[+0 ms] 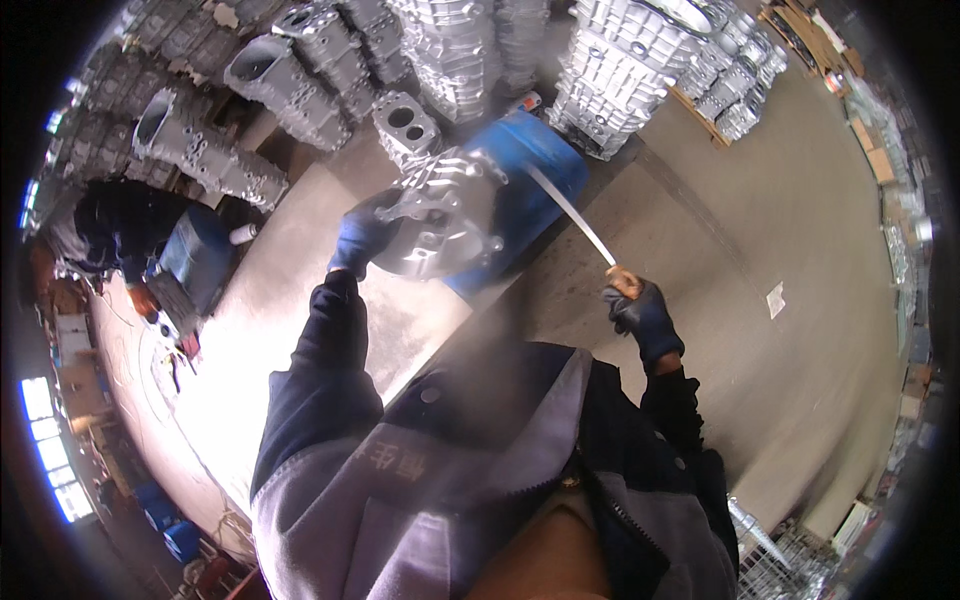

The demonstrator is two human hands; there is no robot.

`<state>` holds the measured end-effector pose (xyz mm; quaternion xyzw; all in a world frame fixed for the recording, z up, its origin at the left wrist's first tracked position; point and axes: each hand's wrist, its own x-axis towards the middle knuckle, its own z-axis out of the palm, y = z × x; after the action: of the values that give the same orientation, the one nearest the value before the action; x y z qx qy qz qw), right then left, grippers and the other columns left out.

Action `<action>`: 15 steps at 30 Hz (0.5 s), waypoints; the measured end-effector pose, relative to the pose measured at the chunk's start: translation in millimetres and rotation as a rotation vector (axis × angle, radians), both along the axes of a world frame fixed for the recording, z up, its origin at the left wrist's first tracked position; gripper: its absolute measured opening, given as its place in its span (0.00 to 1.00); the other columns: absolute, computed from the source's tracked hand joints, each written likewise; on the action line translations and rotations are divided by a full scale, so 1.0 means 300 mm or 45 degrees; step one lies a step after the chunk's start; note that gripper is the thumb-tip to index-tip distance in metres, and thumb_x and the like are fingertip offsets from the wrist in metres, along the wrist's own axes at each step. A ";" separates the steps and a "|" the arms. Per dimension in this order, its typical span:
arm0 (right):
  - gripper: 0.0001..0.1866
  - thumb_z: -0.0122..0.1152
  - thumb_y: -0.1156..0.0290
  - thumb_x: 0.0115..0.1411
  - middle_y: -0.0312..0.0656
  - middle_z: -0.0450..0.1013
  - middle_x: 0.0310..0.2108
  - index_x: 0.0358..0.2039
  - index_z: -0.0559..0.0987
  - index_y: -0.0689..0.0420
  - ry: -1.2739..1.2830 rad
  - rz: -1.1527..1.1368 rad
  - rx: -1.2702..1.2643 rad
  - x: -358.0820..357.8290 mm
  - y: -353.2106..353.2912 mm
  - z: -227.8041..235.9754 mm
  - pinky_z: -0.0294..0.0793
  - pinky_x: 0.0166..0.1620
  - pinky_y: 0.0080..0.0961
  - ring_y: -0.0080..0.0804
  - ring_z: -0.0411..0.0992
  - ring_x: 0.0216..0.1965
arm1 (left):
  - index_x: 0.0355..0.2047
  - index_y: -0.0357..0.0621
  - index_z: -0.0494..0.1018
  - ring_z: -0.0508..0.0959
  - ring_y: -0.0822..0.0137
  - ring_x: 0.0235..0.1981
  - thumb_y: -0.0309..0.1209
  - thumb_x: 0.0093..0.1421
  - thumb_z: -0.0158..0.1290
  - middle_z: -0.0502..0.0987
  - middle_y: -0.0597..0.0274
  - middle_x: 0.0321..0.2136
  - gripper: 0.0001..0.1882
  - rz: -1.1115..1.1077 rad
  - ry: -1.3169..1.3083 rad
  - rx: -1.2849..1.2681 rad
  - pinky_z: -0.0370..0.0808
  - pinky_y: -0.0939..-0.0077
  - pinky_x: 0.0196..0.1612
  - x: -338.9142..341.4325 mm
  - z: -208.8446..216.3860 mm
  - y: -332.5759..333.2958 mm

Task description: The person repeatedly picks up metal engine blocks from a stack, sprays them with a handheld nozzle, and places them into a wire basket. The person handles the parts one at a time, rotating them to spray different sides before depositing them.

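My gloved left hand (362, 235) grips the edge of a round silver-grey metal casting (440, 222), a ribbed housing tilted against a blue plastic drum (545, 160). Gloved as well, my right hand (646, 318) is closed around the wooden handle of a long flat file (582, 222). The file's blade slants up and leftward, its far end over the drum and to the right of the casting. Whether the blade touches anything I cannot tell. Just behind the held piece stands a smaller casting (408, 128) with two round holes.
Tall stacks of silver castings (620, 70) rise beyond the drum, with more housings (200, 150) at the far left. On the left, a co-worker (110, 230) bends beside another blue drum (196, 255). A scrap of paper (776, 299) lies on the concrete floor (720, 380) at right.
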<state>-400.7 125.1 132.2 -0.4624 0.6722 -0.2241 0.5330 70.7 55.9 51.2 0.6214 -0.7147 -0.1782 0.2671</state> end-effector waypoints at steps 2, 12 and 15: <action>0.11 0.64 0.66 0.62 0.32 0.70 0.21 0.40 0.80 0.60 0.050 -0.037 -0.068 0.010 -0.005 0.004 0.69 0.24 0.20 0.17 0.67 0.20 | 0.53 0.49 0.77 0.80 0.56 0.50 0.37 0.60 0.57 0.80 0.55 0.50 0.20 0.050 0.068 0.039 0.76 0.67 0.54 -0.016 0.020 0.003; 0.12 0.63 0.70 0.60 0.37 0.76 0.23 0.43 0.81 0.61 0.254 0.588 -0.465 0.008 0.089 -0.009 0.72 0.27 0.23 0.22 0.72 0.24 | 0.46 0.52 0.80 0.81 0.47 0.42 0.43 0.54 0.60 0.82 0.50 0.39 0.20 0.375 -0.221 0.209 0.77 0.59 0.46 -0.099 0.037 -0.210; 0.15 0.66 0.64 0.58 0.42 0.79 0.26 0.42 0.82 0.59 0.800 0.861 -0.742 0.153 -0.033 -0.104 0.74 0.29 0.26 0.29 0.77 0.25 | 0.40 0.51 0.81 0.81 0.47 0.43 0.44 0.53 0.60 0.82 0.49 0.40 0.18 0.345 -0.352 0.271 0.77 0.58 0.46 -0.129 0.023 -0.309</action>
<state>-354.9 115.4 100.9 -0.8261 0.5229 -0.0685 0.1986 32.1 -36.7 58.3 0.7550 -0.6316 -0.1283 0.1209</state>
